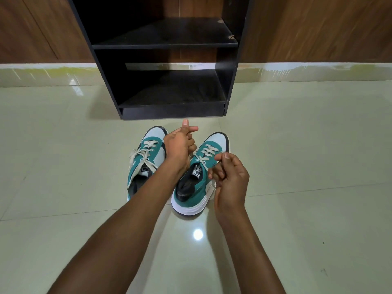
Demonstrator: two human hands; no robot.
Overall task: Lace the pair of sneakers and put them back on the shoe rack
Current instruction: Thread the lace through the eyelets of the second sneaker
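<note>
Head view, sneakers: left sneaker (146, 160) and right sneaker (201, 175) side by side on floor (307, 166), just before shoe rack (167, 60); light, soft uppers, stiff soles
Lace: lace (204, 161) flat, limp, likely slippery; best pinched near ends
Left hand (180, 145): grip curled, seemingly pulling lace; lace itself hidden
Right hand (230, 177): grip curled, seemingly on other end
</note>
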